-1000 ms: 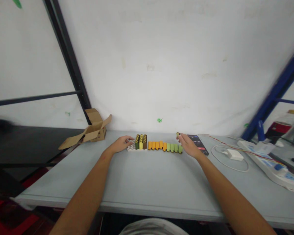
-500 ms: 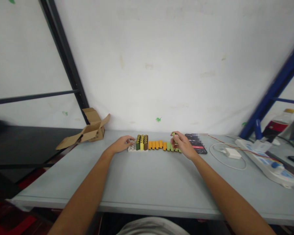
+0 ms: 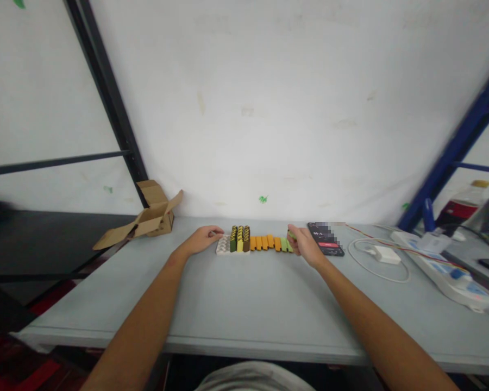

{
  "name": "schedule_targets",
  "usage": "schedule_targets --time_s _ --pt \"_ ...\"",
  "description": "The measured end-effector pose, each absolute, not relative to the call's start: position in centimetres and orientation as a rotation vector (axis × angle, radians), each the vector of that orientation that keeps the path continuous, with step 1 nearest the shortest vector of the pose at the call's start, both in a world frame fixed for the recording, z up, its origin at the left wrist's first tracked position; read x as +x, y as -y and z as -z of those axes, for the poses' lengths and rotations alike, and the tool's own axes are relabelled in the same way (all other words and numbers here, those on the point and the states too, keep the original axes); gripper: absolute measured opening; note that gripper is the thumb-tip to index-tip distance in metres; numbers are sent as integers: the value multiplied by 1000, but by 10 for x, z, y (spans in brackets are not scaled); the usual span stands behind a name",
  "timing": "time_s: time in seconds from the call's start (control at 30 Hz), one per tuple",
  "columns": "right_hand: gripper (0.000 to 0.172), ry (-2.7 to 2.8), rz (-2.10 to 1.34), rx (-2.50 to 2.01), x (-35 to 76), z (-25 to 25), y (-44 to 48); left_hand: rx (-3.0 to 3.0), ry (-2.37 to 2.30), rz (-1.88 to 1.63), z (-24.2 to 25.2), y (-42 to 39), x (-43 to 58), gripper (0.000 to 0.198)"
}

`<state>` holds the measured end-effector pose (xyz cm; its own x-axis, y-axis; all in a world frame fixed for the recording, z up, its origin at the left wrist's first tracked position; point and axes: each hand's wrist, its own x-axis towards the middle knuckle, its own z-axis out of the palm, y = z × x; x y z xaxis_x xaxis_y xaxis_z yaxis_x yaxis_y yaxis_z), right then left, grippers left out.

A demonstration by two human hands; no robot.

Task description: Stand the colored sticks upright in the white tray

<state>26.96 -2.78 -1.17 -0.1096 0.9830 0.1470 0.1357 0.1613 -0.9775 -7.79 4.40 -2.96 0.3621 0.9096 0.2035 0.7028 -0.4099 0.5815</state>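
Note:
My left hand (image 3: 204, 239) rests on the table at the left end of a white tray (image 3: 223, 246) with a bumpy top. Its fingers curve loosely, with a gap by the thumb and nothing visible in them; whether they touch the tray I cannot tell. Dark green blocks (image 3: 233, 240), yellow blocks (image 3: 239, 240) and brown blocks (image 3: 246, 240) with black markings stand in the tray in rows. From its right side runs a line of orange pieces (image 3: 264, 243), then light green pieces (image 3: 284, 244). At that line's right end, my right hand (image 3: 303, 245) pinches a light green block (image 3: 292, 235), mostly hidden by fingers.
Just right of my right hand lies a phone (image 3: 326, 239). Beyond it are a white adapter (image 3: 385, 254) with a looped cable and a power strip (image 3: 444, 271). An opened cardboard box (image 3: 157, 214) stands at the back left, and a wall rises behind the table.
The white tray with its blocks and the line of pieces have shifted slightly right. My right hand has turned a little, still pinching the light green block. My left hand has barely moved.

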Motion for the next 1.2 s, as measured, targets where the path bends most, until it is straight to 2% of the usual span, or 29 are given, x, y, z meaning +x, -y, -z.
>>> schedule_targets --time_s 0.37,0.63,0.8,1.07,1.2 --pt "45 1550 -910 -1191 266 14 32 2156 -1356 -760 31 -45 -79 48" --pt "53 1657 -882 -1216 260 6 41 2166 -1343 -726 32 -45 -79 50" --pt "44 1729 -626 -1206 258 8 44 2156 -1362 -728 32 -45 -79 47" --pt "56 1739 -852 -1237 255 12 40 2185 -1379 -757 29 -42 -77 46" --pt "50 1759 -737 -1339 252 6 47 2183 -1393 -737 28 -41 -76 47"
